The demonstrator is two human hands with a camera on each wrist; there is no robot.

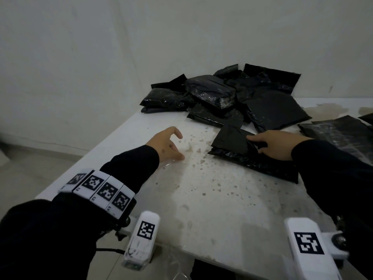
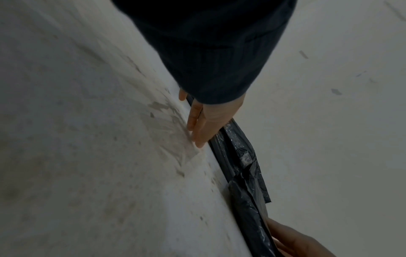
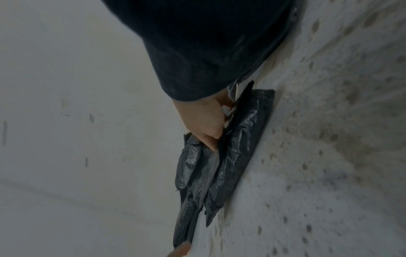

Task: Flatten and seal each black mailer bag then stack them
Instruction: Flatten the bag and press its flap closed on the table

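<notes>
Up front in the head view, the right hand (image 1: 276,144) lies on a black mailer (image 1: 242,150) at the right of the white speckled surface (image 1: 201,199), thumb stretched over the folded flap and fingers spread flat on the bag. The left hand (image 1: 167,143) hovers low over the bare surface to the left of the mailer, apart from it, fingers loosely curled and holding nothing, with a scrap of clear film (image 1: 169,162) under it. Behind, toward the far corner, sits a loose pile (image 1: 226,93) of filled black mailers, and a flat stack (image 1: 339,132) lies at the right edge. Both arms wear dark sleeves, with marker blocks on the wrists. From the left wrist, the left hand (image 2: 206,121) shows straight, relaxed fingers just above the surface (image 2: 87,139), grasping nothing; the mailer (image 2: 248,200) runs edge-on beyond it, and the right hand (image 2: 296,243) rests on its far end. From the right wrist, the right hand (image 3: 204,118) presses on the mailer (image 3: 237,147), fingertips tucked against the flap's crease; whether they pinch the flap cannot be told. The pile (image 3: 189,173) shows beyond.
</notes>
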